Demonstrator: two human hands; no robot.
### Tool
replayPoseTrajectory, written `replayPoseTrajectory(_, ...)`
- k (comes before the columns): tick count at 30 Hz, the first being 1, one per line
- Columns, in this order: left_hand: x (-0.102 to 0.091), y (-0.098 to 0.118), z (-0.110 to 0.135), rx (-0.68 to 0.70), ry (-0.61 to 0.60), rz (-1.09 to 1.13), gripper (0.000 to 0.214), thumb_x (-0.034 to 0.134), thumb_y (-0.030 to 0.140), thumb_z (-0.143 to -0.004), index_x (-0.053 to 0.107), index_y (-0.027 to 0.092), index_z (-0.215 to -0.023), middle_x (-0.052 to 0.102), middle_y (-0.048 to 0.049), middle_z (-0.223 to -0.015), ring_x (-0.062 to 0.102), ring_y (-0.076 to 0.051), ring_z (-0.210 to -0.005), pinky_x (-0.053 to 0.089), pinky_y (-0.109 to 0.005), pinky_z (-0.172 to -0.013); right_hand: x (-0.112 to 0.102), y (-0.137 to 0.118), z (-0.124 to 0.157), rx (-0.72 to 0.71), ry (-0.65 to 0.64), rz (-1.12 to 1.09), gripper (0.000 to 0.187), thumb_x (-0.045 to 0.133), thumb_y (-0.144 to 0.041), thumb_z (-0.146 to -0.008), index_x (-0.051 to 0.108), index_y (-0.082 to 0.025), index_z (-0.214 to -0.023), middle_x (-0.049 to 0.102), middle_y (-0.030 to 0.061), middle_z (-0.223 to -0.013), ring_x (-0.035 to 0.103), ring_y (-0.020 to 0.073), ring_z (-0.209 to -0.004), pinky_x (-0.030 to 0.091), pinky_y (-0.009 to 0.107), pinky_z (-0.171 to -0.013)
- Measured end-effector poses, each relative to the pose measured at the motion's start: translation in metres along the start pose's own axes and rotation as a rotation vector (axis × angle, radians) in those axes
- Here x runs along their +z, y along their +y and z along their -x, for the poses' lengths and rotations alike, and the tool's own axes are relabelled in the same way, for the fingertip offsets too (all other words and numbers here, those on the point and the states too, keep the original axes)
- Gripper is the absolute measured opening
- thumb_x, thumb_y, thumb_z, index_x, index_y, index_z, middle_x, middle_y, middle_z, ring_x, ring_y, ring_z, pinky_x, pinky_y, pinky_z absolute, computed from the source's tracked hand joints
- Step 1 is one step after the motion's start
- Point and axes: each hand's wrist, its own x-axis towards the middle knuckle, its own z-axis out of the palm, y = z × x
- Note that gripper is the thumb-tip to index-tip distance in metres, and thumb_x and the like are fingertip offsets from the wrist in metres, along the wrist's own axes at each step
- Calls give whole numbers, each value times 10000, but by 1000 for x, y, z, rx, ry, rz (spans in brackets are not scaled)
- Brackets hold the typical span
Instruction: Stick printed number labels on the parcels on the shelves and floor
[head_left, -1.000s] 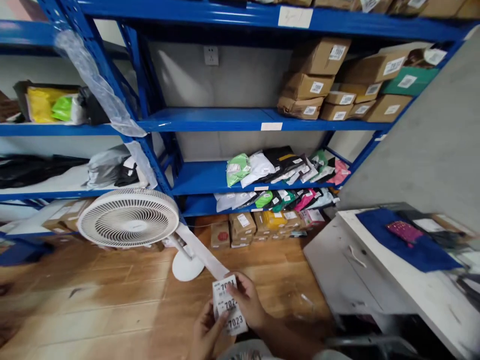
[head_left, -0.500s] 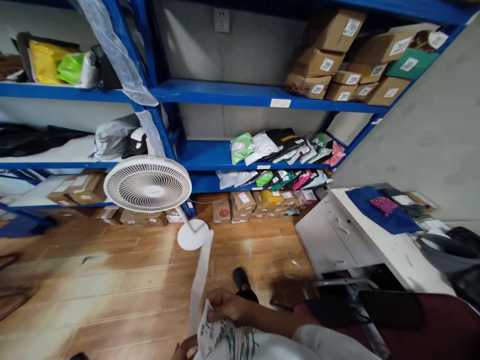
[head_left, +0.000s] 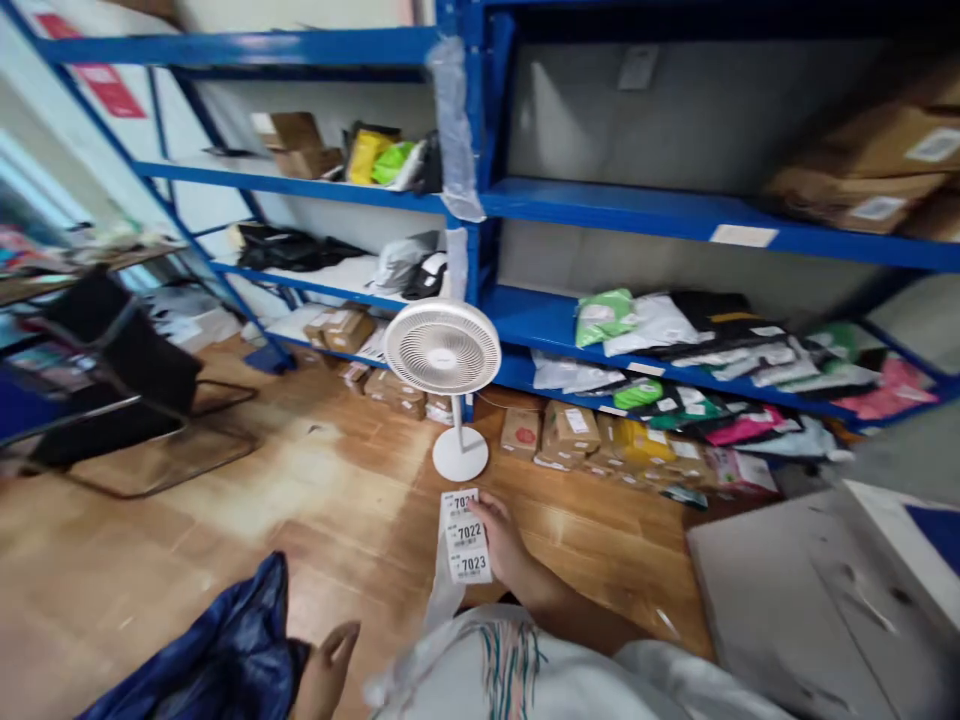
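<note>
My right hand [head_left: 504, 540] pinches the edge of a short strip of white number labels [head_left: 469, 552] printed 7021, 7022 and 7023. A long pale strip of backing paper [head_left: 444, 595] hangs below and beside the labels, over the floor. At the bottom edge is my left hand [head_left: 330, 665], away from the labels, its thumb and a finger stretched out. Directly beside it is a crumpled, shiny dark blue bag or cloth [head_left: 217, 660]. Whether the hand touches this is not clear, and part of the hand is cut off.
A white standing fan [head_left: 442, 350] is ahead on the wooden floor. Blue shelves [head_left: 600, 215] hold wrapped parcels [head_left: 664, 325] and cardboard boxes [head_left: 570, 430]. A black chair [head_left: 124, 365] stands left; a white cabinet [head_left: 780, 580] stands right.
The view has swung left. My right hand has moved the labels up and forward, and their numbers now face me. My left hand has come away from them, and the dark blue thing has come into view.
</note>
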Motion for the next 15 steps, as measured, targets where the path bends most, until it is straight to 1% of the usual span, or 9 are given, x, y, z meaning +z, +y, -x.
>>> replayPoseTrajectory(1, 8, -10, 2, -176, -132, 525, 521, 338, 360, -949, 725, 220, -629, 707, -12, -598, 717, -207, -590, 589, -355, -709, 15, 9, -7, 13, -32, 7, 350, 824, -307, -613, 707, -156, -907, 714, 4, -706, 635, 131, -623, 475, 231, -607)
replayPoseTrajectory(2, 15, -18, -1, -403, -298, 1013, 433, 410, 423, -926, 755, 241, -738, 757, -19, -741, 740, -213, -750, 590, -310, -717, 30, 19, -13, 28, -74, 12, 330, 814, -291, -628, 708, -158, -911, 718, 6, -718, 637, 130, -633, 477, 228, -611)
replayPoseTrajectory(3, 20, -25, -7, -647, -473, 1405, 365, 487, 476, -890, 762, 237, -877, 770, -36, -915, 725, -225, -914, 582, -314, -797, 45, 30, -18, 40, -120, 13, 319, 802, -280, -649, 707, -161, -929, 725, 10, -742, 643, 131, -650, 482, 229, -622)
replayPoseTrajectory(4, 23, -30, -18, -869, -627, 1678, 399, 548, 522, -848, 743, 212, -1006, 741, -72, -1071, 680, -248, -1052, 555, -350, -895, 59, 41, -22, 52, -163, 10, 317, 788, -273, -671, 703, -165, -957, 733, 19, -782, 652, 134, -677, 490, 233, -642)
replayPoseTrajectory(5, 26, -33, -32, -1050, -697, 1865, 469, 613, 547, -799, 714, 192, -1088, 699, -106, -1177, 624, -273, -1153, 506, -392, -985, 72, 51, -26, 62, -196, 10, 324, 777, -269, -690, 696, -168, -987, 740, 29, -827, 660, 140, -708, 498, 242, -664)
replayPoseTrajectory(7, 31, -38, -62, -1194, -665, 2073, 552, 714, 522, -725, 673, 180, -1157, 673, -130, -1222, 603, -282, -1180, 465, -408, -1040, 94, 71, -34, 81, -236, 31, 348, 767, -272, -710, 684, -167, -1031, 745, 45, -875, 669, 152, -733, 506, 257, -680)
replayPoseTrajectory(10, 45, -43, -100, -1364, -564, 2134, 501, 782, 443, -682, 684, 162, -1085, 726, -120, -1085, 684, -251, -1001, 543, -342, -899, 119, 91, -48, 124, -291, 71, 366, 764, -268, -722, 677, -166, -1063, 743, 48, -869, 665, 150, -712, 497, 258, -671)
replayPoseTrajectory(13, 76, -47, -116, -1485, -545, 2106, 397, 789, 417, -685, 706, 147, -963, 748, -91, -928, 698, -204, -822, 554, -278, -755, 137, 103, -75, 138, -339, 100, 341, 768, -265, -730, 688, -166, -1047, 740, 48, -876, 660, 144, -727, 485, 254, -690)
replayPoseTrajectory(15, 107, -49, -120, -1503, -549, 2082, 376, 789, 418, -686, 714, 147, -936, 745, -78, -887, 687, -192, -790, 544, -261, -722, 150, 111, -103, 126, -361, 132, 314, 777, -264, -729, 701, -164, -1017, 736, 49, -890, 654, 142, -753, 478, 255, -710)
